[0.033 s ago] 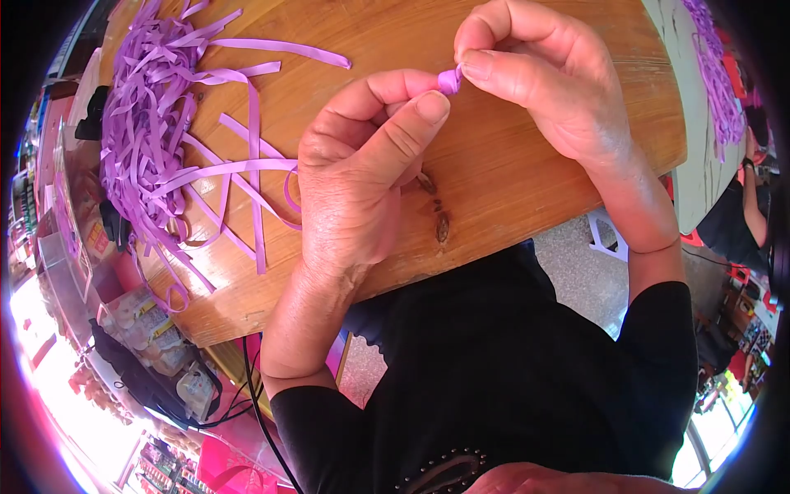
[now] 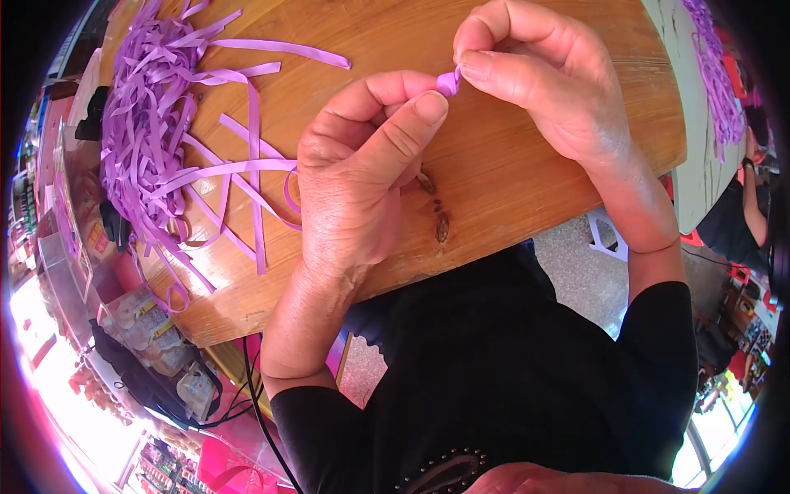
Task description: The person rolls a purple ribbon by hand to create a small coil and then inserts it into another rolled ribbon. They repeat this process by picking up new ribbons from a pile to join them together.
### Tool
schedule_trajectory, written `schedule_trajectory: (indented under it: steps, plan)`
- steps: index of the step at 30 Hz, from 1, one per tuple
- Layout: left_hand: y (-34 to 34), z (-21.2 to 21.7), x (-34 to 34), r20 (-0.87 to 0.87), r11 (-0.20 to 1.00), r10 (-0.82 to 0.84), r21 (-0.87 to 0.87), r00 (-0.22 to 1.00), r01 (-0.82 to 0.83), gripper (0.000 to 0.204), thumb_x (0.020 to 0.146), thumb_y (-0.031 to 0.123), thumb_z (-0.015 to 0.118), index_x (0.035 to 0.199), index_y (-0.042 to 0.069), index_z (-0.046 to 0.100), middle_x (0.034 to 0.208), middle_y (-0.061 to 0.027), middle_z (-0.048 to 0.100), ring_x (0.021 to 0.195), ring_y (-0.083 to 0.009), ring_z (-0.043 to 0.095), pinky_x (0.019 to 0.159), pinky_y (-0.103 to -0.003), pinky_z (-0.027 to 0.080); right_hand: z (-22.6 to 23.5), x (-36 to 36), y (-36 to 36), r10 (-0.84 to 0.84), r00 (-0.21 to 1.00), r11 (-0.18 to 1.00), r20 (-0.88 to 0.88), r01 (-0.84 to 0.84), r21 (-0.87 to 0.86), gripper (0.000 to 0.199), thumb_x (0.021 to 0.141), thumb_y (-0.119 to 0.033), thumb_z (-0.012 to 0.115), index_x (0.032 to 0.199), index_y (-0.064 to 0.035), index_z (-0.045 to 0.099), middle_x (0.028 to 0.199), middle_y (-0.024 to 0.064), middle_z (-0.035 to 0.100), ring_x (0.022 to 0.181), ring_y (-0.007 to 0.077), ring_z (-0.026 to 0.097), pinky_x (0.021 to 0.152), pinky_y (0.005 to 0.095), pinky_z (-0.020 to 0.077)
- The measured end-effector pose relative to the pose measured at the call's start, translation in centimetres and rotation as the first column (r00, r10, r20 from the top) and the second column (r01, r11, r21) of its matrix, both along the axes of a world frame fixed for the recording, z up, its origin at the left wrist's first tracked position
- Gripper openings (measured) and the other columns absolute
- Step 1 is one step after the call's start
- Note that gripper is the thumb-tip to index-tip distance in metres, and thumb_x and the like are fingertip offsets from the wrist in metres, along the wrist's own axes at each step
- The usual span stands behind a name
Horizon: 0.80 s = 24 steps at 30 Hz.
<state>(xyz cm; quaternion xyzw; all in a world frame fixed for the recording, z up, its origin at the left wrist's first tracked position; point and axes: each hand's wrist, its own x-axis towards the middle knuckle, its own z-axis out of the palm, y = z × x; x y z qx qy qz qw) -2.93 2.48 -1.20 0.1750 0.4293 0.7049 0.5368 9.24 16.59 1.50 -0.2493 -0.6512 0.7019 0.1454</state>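
Note:
Above the wooden tabletop [image 2: 510, 173], my two hands meet at a small rolled or knotted bit of purple ribbon [image 2: 448, 83]. My left hand [image 2: 350, 177] pinches its left side between thumb and forefinger. From the right, my right hand [image 2: 559, 86] grips the ribbon's other end between thumb and fingertips. A tangled heap of purple ribbons [image 2: 152, 123] covers the left part of the table. Several loose strips reach from that heap toward my left wrist, and one passes behind the left hand.
Past the table's right end stands a white marbled surface [image 2: 699, 185] bearing more purple ribbons [image 2: 716, 90]. Another person's arm [image 2: 753, 206] shows at the far right. Below the left table edge lie a dark bag [image 2: 136, 370] and black cables [image 2: 255, 412]. A white stool [image 2: 607, 235] stands beneath.

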Motion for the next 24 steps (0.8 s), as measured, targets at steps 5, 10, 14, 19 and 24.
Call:
schedule_trajectory:
  steps: [5,10,14,19,24]
  plan:
    - [0.1,-0.1,0.0,-0.018,1.0,0.016,0.004,1.0,-0.016,0.01,0.085,0.002,0.062,0.094,0.002,0.064,0.071,0.007,0.055,0.052,0.0015,0.033,0.046,-0.015,0.022,-3.4,-1.2,2.4,0.493,0.618,0.805,-0.613,-0.056,0.591,0.007,0.085,-0.009,0.062,0.09,-0.0032,0.061,0.083,0.0029,0.061,0.081,0.0088,0.056,0.075,0.0188,0.0434]
    - [-0.1,-0.3,-0.3,-0.002,1.0,0.023,0.01,1.0,-0.023,0.008,0.085,0.004,0.062,0.093,0.002,0.064,0.07,0.0071,0.054,0.052,0.0011,0.032,0.045,-0.016,0.021,-1.2,-0.4,0.0,0.253,0.845,0.923,-0.472,-0.064,0.379,0.008,0.085,-0.007,0.062,0.092,-0.0027,0.062,0.089,0.0047,0.061,0.081,0.0107,0.057,0.077,0.0203,0.0444]
    - [-0.1,-0.1,-0.2,-0.036,0.998,0.045,-0.041,0.998,-0.047,0.008,0.085,0.004,0.062,0.093,0.002,0.064,0.069,0.0071,0.053,0.051,0.0012,0.032,0.045,-0.016,0.021,1.9,0.5,-1.6,0.027,0.981,0.822,-0.19,0.086,0.563,0.025,0.082,-0.006,0.066,0.106,-0.0003,0.062,0.095,0.0093,0.06,0.086,0.0166,0.058,0.079,0.0265,0.0462]
    - [0.0,0.6,0.1,-0.067,0.995,0.034,-0.095,0.997,-0.04,0.008,0.085,0.004,0.062,0.093,0.002,0.064,0.074,0.005,0.058,0.057,0.0017,0.04,0.049,-0.013,0.028,2.4,0.7,-0.9,0.238,0.971,0.534,-0.037,-0.098,0.84,0.035,0.078,-0.006,0.069,0.112,-0.0003,0.061,0.093,0.0114,0.06,0.091,0.0208,0.056,0.078,0.0312,0.0451]
    - [0.3,0.6,0.1,-0.223,0.99,0.073,-0.102,0.972,-0.098,0.008,0.084,0.001,0.062,0.092,0.0,0.064,0.077,0.004,0.06,0.065,0.0001,0.047,0.058,-0.014,0.036,2.2,1.0,-1.0,0.174,0.985,0.415,-0.002,-0.071,0.907,0.024,0.075,-0.004,0.069,0.099,-0.0022,0.065,0.088,0.0086,0.06,0.085,0.0209,0.055,0.072,0.0316,0.0434]
